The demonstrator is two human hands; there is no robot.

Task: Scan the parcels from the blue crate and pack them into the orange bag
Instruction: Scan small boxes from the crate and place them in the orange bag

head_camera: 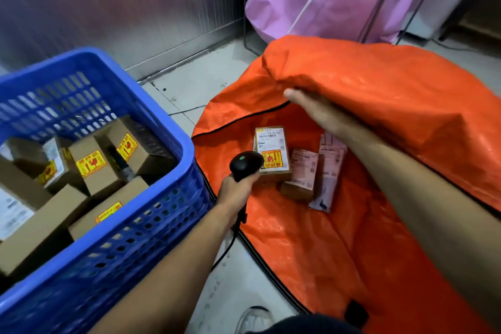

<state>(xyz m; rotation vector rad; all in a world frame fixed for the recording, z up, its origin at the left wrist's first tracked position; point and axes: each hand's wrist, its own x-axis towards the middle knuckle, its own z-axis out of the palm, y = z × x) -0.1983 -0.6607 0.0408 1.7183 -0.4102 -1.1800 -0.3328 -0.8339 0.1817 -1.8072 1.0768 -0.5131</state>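
The parcels point(90, 164) in the blue crate point(151, 106) are small cardboard boxes. I judge them light and stiff, and they carry fragile stickers, so I'd grip one across its short sides. Other packed parcels point(272, 154) lie inside the orange bag point(379, 95) on the floor. My left hand point(235, 187) has its fingers wrapped round the scanner point(245, 164). My right hand point(311, 110) is at the bag's raised flap, its fingers buried in fabric, so I cannot tell their grip.
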